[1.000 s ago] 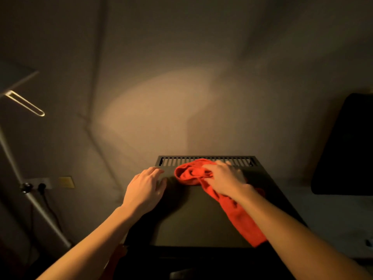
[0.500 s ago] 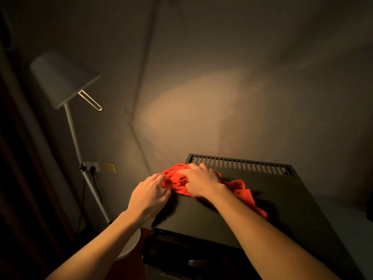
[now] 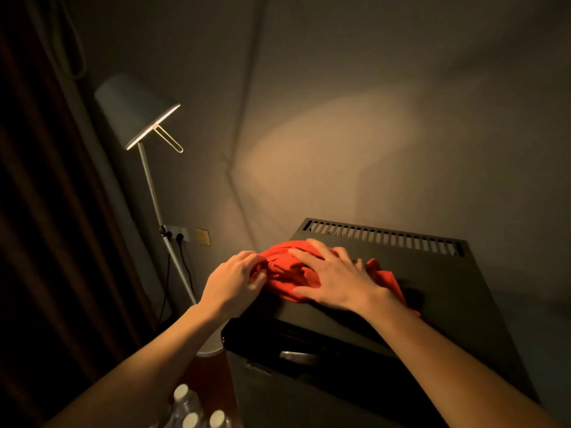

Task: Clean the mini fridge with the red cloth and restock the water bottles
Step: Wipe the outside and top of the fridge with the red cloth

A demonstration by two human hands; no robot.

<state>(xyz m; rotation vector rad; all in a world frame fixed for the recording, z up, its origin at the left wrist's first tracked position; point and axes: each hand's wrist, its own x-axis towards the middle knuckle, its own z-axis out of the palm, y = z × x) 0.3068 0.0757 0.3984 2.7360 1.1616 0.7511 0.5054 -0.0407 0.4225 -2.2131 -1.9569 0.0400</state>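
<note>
The black mini fridge point(image 3: 432, 291) stands at the right, with a slotted vent along the back of its top. A bunched red cloth point(image 3: 285, 268) lies on the top near its left edge. My right hand point(image 3: 335, 278) lies flat on the cloth with fingers spread, pressing it down. At the cloth's left end, my left hand point(image 3: 236, 281) pinches the fabric with curled fingers. Several water bottles point(image 3: 197, 412) with white caps stand on the floor at the bottom, left of the fridge. The fridge door looks closed, with a metal handle point(image 3: 296, 356) on its front.
A floor lamp point(image 3: 148, 168) with a tilted shade stands left of the fridge, its round base partly behind my left forearm. A wall socket point(image 3: 177, 233) with a plugged cable sits behind it. A dark curtain point(image 3: 40, 211) fills the left side. Walls meet in a corner behind.
My right hand slid the cloth left across the fridge top to its left edge. My left hand came off the top and took hold of the cloth's end. The view turned left.
</note>
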